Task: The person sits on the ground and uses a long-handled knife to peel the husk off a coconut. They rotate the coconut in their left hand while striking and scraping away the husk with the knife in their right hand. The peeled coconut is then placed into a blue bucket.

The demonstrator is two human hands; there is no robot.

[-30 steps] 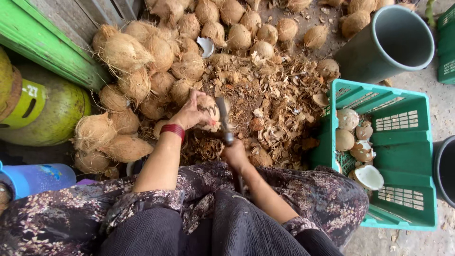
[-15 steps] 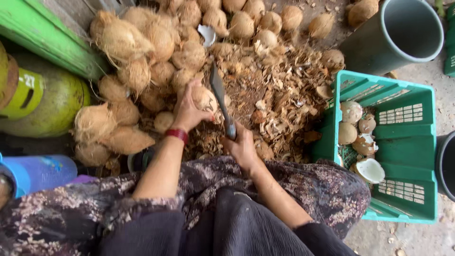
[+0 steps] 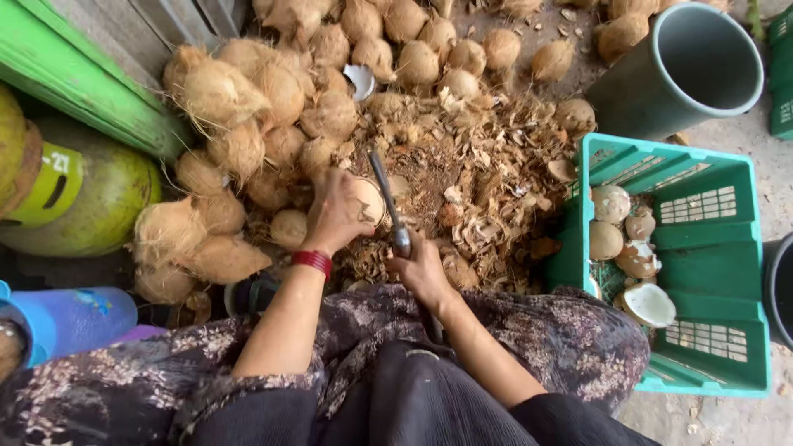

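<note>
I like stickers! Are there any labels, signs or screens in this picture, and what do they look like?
Label: a yellow-green band with dark markings, wrapped on the round green tank at far left.
Blue container: low at left, faint marks on its side, too blurry to tell.
No signs or screens show.

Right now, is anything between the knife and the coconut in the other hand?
Nothing visible. The left hand grips the coconut, and the knife in the right hand has its blade right beside it, with only husk scraps on the ground below.
</note>
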